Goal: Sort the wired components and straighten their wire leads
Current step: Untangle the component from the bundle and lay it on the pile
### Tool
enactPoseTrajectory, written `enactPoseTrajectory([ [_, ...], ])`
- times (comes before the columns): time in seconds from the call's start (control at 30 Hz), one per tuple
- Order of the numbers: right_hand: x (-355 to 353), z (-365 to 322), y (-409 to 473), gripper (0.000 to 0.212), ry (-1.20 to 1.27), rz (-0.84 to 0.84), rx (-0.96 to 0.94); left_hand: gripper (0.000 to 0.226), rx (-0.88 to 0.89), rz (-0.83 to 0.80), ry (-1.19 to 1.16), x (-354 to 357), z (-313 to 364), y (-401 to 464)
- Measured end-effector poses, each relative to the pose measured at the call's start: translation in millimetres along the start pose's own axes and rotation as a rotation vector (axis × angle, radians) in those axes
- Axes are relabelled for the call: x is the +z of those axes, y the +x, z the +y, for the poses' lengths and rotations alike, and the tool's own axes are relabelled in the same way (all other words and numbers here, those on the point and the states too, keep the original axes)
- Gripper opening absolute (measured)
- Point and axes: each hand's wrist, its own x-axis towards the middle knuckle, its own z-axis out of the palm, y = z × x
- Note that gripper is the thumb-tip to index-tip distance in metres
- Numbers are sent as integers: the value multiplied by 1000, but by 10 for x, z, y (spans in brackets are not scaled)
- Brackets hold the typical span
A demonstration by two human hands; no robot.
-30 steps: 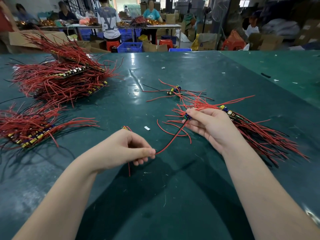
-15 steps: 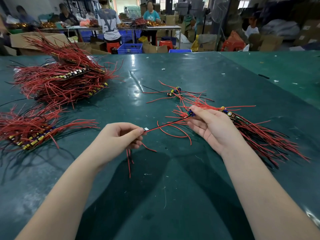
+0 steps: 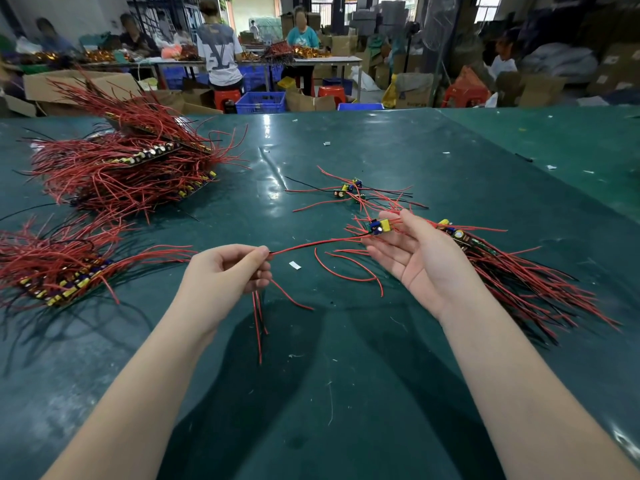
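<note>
Green glossy table [image 3: 346, 393], cluttered workshop

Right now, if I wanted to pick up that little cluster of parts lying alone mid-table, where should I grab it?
Probably by the small component bodies in the middle, pinched from above. The thin red leads splay outward flat on the green table and would bend or slip, while the blocky bodies stand up clear of the surface. Nothing else touches them on the near side.

Two bare forearms, no sleeves.
Left hand [image 3: 225, 275] and right hand [image 3: 420, 261] ungloved; short plain nails, without rings or watch.
</note>
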Motion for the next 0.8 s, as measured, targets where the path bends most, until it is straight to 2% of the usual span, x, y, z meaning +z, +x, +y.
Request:
enactPoseTrajectory([
  [0.17,4,25,-17,16,-64,38,-26,20,-24,66,2,-13,-47,45],
  [0.3,11,81,-18,17,-73,3,-80,15,-22,190,11,-21,-45,74],
  [0.4,41,110,-45,14,-31,-50,-74,11,208,315,485,-69,-28,28],
  [0.47,92,149,-78,12,-27,-102,-54,17,428,340,647,-79,6,-30],
  [0.53,135,195,-117,11,-31,-160,-15,23,567,270,680,-39,53,-76],
  [0.6,170,230,-156,12,-53,-221,25,26,607,118,671,26,75,-126],
  [0.7,211,254,-203,12,-52,-300,70,17,496,-116,569,106,67,-186],
  [0.8,238,265,-227,10,-23,-336,90,20,339,-286,348,170,90,-231],
])
